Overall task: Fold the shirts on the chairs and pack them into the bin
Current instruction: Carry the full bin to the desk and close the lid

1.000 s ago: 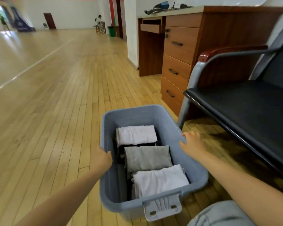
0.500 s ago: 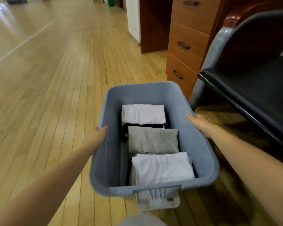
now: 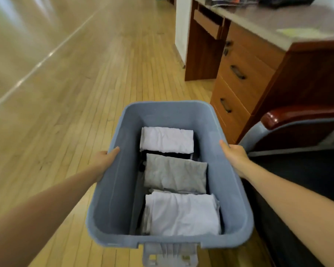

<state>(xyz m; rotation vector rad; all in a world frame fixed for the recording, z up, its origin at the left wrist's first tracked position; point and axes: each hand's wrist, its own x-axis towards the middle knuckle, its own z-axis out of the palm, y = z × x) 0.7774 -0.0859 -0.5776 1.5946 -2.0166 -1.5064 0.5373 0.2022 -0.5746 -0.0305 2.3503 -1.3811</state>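
A grey-blue plastic bin (image 3: 112, 205) is held up in front of me over the wooden floor. My left hand (image 3: 104, 160) grips its left rim and my right hand (image 3: 234, 155) grips its right rim, thumbs on top. Inside lie folded shirts in a row: a white one (image 3: 167, 139) at the far end, a grey one (image 3: 175, 176) in the middle, and a white one (image 3: 181, 214) nearest me. Dark cloth shows beneath them.
A black-seated chair (image 3: 297, 170) with a reddish wooden armrest (image 3: 301, 114) stands close on the right. Behind it is a wooden desk with drawers (image 3: 239, 74). Open wooden floor (image 3: 66, 93) stretches to the left and ahead.
The bin has risen off the floor and come closer to my view, held by both hands. The view has swung up and forward, so the desk top now shows.
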